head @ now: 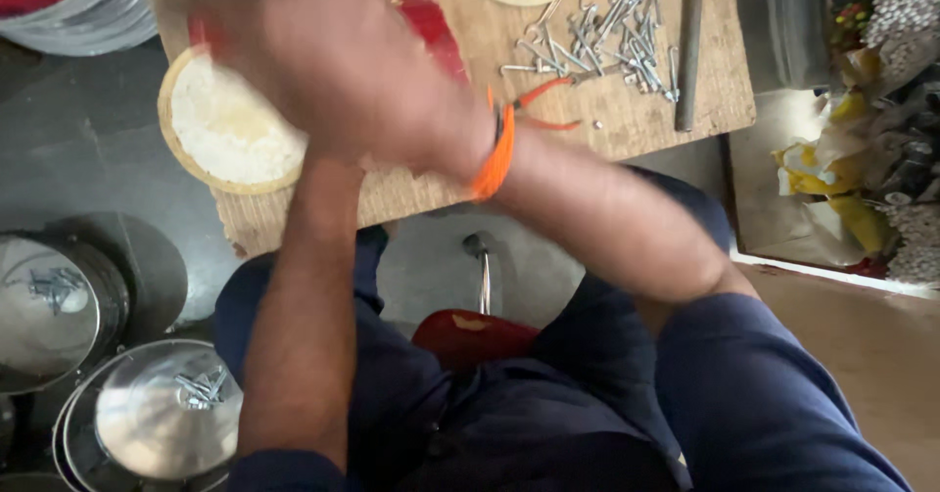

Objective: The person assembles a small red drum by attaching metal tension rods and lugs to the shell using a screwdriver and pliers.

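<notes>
A rough wooden board (636, 120) is set up as the worktop, with a grey floor seen below it and dark blue trousers (607, 355) filling the bottom of the view. Two shiny steel drum shells (59, 306) are parked at lower left, each with a small heap of bolts lying on top. On the board's left part a round disc (230, 130) with a tan rim and whitish face is laid flat, partly covered by the hands. Both hands are blurred together over the board: the right hand (362, 81), marked by an orange wrist thread (496, 154), is crossed over the left hand (323, 149), and honestly whether the fingers are spread or clenched can't be told, nor what's gripped. A red strip (431, 27) is seen poking out from behind them. At the far right edge a hammer (690, 42) is laid, with a pile of nails (622, 27) just beside it, and orange-handled pliers (548, 95) near the wrist.
</notes>
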